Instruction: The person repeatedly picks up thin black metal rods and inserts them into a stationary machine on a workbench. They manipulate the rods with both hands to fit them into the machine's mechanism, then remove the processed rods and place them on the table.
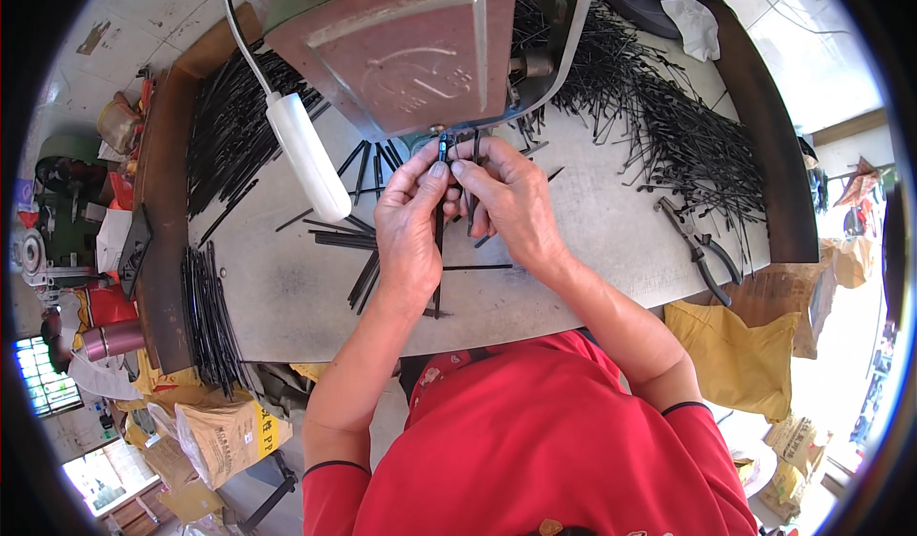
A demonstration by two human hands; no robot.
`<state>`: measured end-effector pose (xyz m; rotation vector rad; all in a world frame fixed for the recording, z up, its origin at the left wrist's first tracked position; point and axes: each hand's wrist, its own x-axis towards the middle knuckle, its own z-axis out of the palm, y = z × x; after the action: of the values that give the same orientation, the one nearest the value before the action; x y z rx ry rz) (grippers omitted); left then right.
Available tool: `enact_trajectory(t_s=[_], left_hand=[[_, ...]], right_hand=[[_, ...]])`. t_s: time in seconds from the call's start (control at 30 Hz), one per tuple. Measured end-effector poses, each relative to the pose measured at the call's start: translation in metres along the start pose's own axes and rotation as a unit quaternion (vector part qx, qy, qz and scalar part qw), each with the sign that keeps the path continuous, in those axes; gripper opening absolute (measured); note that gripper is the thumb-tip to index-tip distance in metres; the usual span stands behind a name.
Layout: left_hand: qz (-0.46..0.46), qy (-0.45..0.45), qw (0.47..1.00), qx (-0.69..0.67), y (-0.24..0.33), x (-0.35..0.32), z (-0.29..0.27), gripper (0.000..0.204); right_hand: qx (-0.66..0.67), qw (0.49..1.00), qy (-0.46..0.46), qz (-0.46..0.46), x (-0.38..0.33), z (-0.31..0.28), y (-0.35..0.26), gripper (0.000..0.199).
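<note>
Both of my hands meet under the front of a machine with a reddish-brown cover. My left hand is closed, its thumb and fingers pinching a thin black strip that hangs down toward me. Close beside it, my right hand has its fingers bent in a pinch, with another short black strip between them. The fingertips nearly touch at the upper end of the strips, just below the machine's lower edge. What exactly happens at the tips is partly hidden by the fingers.
Bundles of black strips lie at the left, with another bundle nearer me. A tangled heap of thin black pieces covers the right side. Pliers rest near the right front edge. A white lamp hangs left of my hands.
</note>
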<state>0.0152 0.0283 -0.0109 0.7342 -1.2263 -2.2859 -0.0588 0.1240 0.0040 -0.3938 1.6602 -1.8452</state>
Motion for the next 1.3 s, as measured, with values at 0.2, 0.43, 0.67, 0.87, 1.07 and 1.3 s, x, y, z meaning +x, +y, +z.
enact_trajectory(t_s=[0.2,0.43,0.67,0.87,1.07,1.3], left_hand=[[0.009,-0.001,1.000,-0.003,-0.002,0.005,0.000,0.031],[-0.043,-0.028,0.996,0.077,0.018,0.012,-0.006,0.028],[-0.096,-0.065,0.991,0.061,0.027,0.020,-0.016,0.028],[-0.103,-0.047,0.990,0.082,0.029,0.022,-0.015,0.030],[-0.079,-0.057,0.992,0.078,0.019,-0.007,-0.013,0.031],[-0.065,-0.045,0.978,0.196,0.013,-0.036,-0.011,0.032]], right_hand=[[-0.001,1.000,-0.010,0.019,0.005,-0.001,-0.001,0.017],[-0.120,0.992,-0.042,-0.004,0.017,-0.012,-0.005,0.016],[-0.011,0.996,-0.069,0.052,0.021,-0.016,-0.005,0.014],[0.033,0.993,-0.086,0.069,0.023,-0.021,-0.004,0.016],[0.024,0.996,-0.078,0.047,0.020,-0.020,-0.003,0.020],[0.057,0.991,-0.105,0.054,0.005,-0.020,0.003,0.025]])
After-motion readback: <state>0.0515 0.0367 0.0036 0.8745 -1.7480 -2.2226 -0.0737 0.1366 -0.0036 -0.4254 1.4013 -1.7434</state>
